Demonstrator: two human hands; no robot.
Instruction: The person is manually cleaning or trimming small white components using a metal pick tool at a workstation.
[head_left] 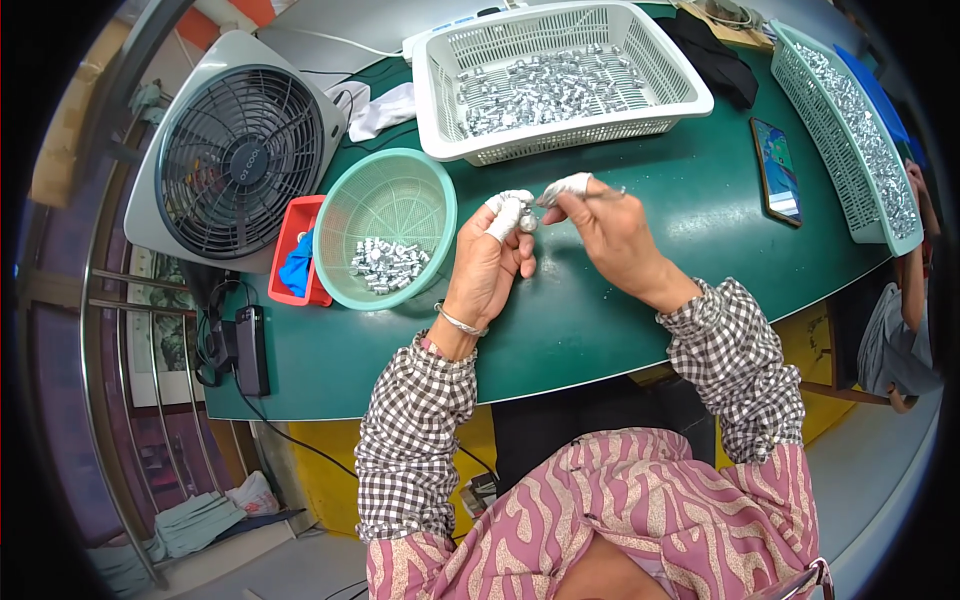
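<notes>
My left hand is closed on a small silver metal part, its thumb and a fingertip wrapped in white tape. Right beside it, my right hand pinches a thin tool whose kind is too small to make out; its tip meets the metal part. White wrapping covers a finger of this hand too. Close to my left hand stands a round mint-green sieve basket with a heap of similar silver parts in it. Beyond both hands, a white rectangular basket holds many more of them.
On the left a grey box fan stands behind a red bin with a blue cloth inside. A phone lies on the green table. At the right edge a light green basket is full of silver parts. A black adapter hangs off-left.
</notes>
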